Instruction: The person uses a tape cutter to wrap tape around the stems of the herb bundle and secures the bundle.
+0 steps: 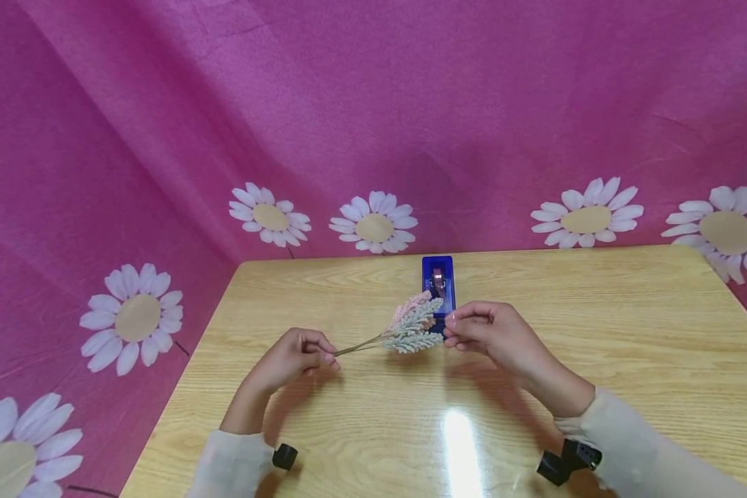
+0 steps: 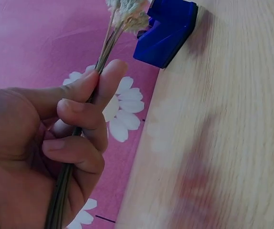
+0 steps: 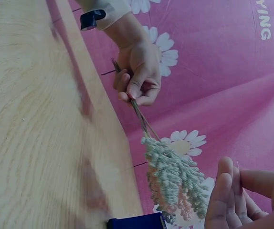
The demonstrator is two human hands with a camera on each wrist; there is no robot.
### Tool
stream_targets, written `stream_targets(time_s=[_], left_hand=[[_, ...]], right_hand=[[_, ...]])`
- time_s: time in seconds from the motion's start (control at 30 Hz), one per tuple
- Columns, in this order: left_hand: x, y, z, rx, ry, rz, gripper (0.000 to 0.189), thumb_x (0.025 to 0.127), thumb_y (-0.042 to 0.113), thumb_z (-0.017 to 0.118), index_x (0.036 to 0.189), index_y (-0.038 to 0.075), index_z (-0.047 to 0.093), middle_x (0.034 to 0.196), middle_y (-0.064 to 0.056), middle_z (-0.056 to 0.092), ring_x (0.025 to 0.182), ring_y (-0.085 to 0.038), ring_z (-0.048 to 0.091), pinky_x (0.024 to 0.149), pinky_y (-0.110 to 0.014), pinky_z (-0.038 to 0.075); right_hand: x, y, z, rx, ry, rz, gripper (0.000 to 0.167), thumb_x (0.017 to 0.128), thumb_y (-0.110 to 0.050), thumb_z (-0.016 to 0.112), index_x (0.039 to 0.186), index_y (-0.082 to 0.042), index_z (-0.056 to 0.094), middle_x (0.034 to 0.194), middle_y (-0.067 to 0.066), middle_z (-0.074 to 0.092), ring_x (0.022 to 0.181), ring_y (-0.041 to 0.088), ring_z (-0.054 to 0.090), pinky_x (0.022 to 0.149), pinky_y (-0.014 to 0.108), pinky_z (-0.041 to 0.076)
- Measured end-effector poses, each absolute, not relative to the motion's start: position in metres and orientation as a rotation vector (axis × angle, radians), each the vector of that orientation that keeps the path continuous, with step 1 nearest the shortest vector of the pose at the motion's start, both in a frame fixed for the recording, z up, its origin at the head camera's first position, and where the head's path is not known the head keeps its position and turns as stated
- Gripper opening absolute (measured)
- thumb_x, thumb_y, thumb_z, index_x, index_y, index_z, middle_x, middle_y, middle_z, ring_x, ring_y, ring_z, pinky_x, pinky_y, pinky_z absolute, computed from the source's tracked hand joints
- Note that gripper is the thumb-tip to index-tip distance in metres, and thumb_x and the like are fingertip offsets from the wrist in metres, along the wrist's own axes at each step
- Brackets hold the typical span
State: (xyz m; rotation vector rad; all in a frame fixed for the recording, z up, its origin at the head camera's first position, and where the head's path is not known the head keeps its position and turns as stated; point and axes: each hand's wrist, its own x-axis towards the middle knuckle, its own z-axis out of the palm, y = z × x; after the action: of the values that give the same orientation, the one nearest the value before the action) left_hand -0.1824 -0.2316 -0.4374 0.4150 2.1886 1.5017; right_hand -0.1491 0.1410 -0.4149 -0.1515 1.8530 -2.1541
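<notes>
Holding in the left hand (image 1: 295, 360) a bundle of artificial flower sprigs (image 1: 413, 323), at the left and near side of the blue tape dispenser (image 1: 439, 290). Gripping only the stems (image 1: 364, 346), with thumb pressing and other fingers curling round, probably for sparing the soft heads from pressure. Pointing the heads toward the dispenser, above the table (image 1: 629, 332), and overlapping its near end in the head view; cannot tell about touching. Bringing together thumb and fingertips of the right hand (image 1: 492, 335), just right of the dispenser's near end, in a pinching manner; possibly grasping some thin, clear strip, but too small to tell surely. Placing this hand so near to the heads perhaps for working on the bundle without much reaching. Standing lengthwise between both hands, in case of the dispenser, maybe for easy access from either side.

Showing knobbly, textile-like heads in pale green and pink, tapering like ears of grain; gathering into thin, smooth, dark stems. Seeing in the dispenser glossy hard plastic, narrow, with slanting sides. Noticing beyond the dispenser a creased magenta cloth (image 1: 473, 104) with printed daisies (image 1: 373, 227).
</notes>
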Motion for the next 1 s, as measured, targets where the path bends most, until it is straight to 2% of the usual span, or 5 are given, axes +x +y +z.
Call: stream_targets(time_s=[0.5, 0.67, 0.77, 0.9, 1.0], left_hand=[[-0.177, -0.227, -0.431, 0.575, 2.107, 1.426, 0.016, 0.098, -0.006, 0.063, 0.101, -0.021, 0.065, 0.095, -0.042, 0.068, 0.054, -0.002, 0.039, 0.050, -0.018, 0.032], [-0.175, -0.214, -0.426, 0.632, 2.094, 1.405, 0.014, 0.097, -0.007, 0.064, 0.099, -0.021, 0.065, 0.092, -0.040, 0.068, 0.062, -0.001, 0.052, 0.054, -0.018, 0.030], [-0.175, -0.206, -0.424, 0.664, 2.094, 1.376, 0.013, 0.097, -0.007, 0.063, 0.099, -0.020, 0.066, 0.091, -0.039, 0.068, 0.063, -0.001, 0.050, 0.055, -0.018, 0.030], [-0.175, -0.193, -0.422, 0.717, 2.112, 1.326, 0.011, 0.098, -0.006, 0.063, 0.099, -0.015, 0.069, 0.091, -0.033, 0.071, 0.069, -0.011, 0.059, 0.060, -0.019, 0.039], [-0.175, -0.182, -0.420, 0.739, 2.130, 1.290, 0.010, 0.098, -0.005, 0.064, 0.099, -0.012, 0.071, 0.091, -0.029, 0.073, 0.083, -0.029, 0.070, 0.068, -0.020, 0.047]], right_hand=[[-0.152, 0.142, -0.410, -0.163, 1.827, -2.173, 0.021, 0.100, -0.003, 0.065, 0.114, 0.013, 0.063, 0.095, 0.008, 0.078, 0.083, 0.016, 0.076, 0.080, 0.031, 0.061], [-0.153, 0.140, -0.408, -0.156, 1.857, -2.159, 0.021, 0.100, -0.004, 0.065, 0.113, 0.013, 0.064, 0.093, 0.009, 0.077, 0.083, 0.016, 0.076, 0.078, 0.030, 0.061], [-0.153, 0.140, -0.407, -0.154, 1.870, -2.147, 0.023, 0.100, -0.004, 0.065, 0.114, 0.014, 0.063, 0.093, 0.010, 0.077, 0.082, 0.015, 0.076, 0.077, 0.030, 0.062], [-0.154, 0.139, -0.406, -0.146, 1.861, -2.149, 0.027, 0.101, -0.001, 0.063, 0.117, 0.019, 0.060, 0.092, 0.012, 0.076, 0.080, 0.016, 0.076, 0.075, 0.029, 0.062], [-0.154, 0.139, -0.406, -0.136, 1.846, -2.155, 0.028, 0.101, -0.001, 0.063, 0.119, 0.020, 0.059, 0.091, 0.010, 0.076, 0.079, 0.016, 0.076, 0.073, 0.029, 0.062]])
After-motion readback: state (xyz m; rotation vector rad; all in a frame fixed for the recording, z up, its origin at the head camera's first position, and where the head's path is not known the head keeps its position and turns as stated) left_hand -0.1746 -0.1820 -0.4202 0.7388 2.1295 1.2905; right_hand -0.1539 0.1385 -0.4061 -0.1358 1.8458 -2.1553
